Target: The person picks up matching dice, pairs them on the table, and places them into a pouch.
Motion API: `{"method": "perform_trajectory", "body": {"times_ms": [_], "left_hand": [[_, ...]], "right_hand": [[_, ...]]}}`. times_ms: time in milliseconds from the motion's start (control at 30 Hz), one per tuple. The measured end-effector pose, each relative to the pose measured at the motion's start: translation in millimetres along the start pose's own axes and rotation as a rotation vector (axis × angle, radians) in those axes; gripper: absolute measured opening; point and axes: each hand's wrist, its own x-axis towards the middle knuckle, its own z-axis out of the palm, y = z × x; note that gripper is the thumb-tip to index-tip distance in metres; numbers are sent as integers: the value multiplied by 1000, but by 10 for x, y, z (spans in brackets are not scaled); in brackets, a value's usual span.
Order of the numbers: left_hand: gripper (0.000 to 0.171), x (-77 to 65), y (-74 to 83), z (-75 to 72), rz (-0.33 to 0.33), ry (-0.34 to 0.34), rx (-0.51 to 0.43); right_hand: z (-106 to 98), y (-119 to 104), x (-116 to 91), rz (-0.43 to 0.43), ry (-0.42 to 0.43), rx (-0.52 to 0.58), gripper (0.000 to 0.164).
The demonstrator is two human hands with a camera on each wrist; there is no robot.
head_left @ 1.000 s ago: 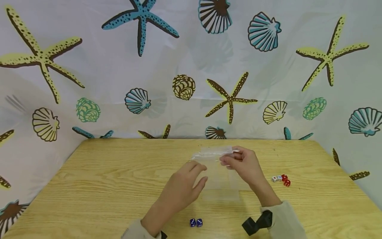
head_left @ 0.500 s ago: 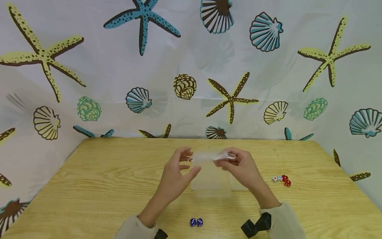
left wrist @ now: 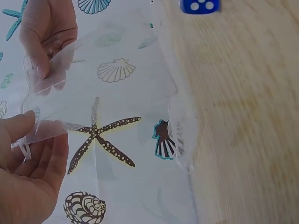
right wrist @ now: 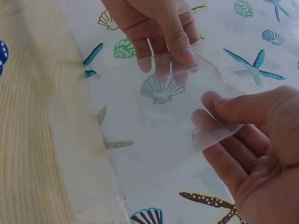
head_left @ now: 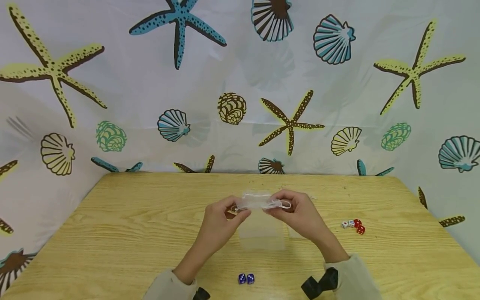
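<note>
A translucent drawstring bag [head_left: 261, 239] hangs from both hands above the middle of the table, its thin white cords looping out at the two top corners. My left hand [head_left: 216, 224] pinches the top left corner between thumb and fingers. At the opposite corner, my right hand [head_left: 300, 214] grips the rim the same way. The fingers [right wrist: 161, 67] of the left hand show through the sheer film in the right wrist view. The top edge is gathered in the head view and spread between the hands in the wrist views.
Another see-through piece [head_left: 296, 232] lies flat on the wooden table [head_left: 142, 225], partly behind the bag. Two blue dice [head_left: 246, 278] sit near the front. To the right, white dice [head_left: 348, 224] and red dice [head_left: 360, 228] form a cluster. A shell-and-starfish cloth [head_left: 210, 75] surrounds the table.
The left hand has come up to the bag's left top corner and taken hold of it. The bag has shifted left and is now held by both hands.
</note>
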Motion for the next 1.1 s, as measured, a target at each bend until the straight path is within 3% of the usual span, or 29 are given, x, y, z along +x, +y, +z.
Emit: {"method": "perform_trajectory", "body": {"times_ms": [367, 567, 767, 933, 1100], "left_hand": [[8, -3, 22, -6, 23, 23, 7], [8, -2, 19, 1, 72, 44, 50], [9, -10, 9, 4, 163, 58, 78], [13, -31, -6, -8, 339, 68, 199], [21, -48, -11, -19, 538, 94, 365]], "right_hand": [[-28, -5, -27, -28, -26, -88, 27], [-50, -116, -77, -152, 18, -200, 36], [-33, -163, -95, -272, 37, -304, 23], [-21, -163, -94, -319, 56, -409, 9], [-22, -162, -82, -328, 71, -440, 18]]}}
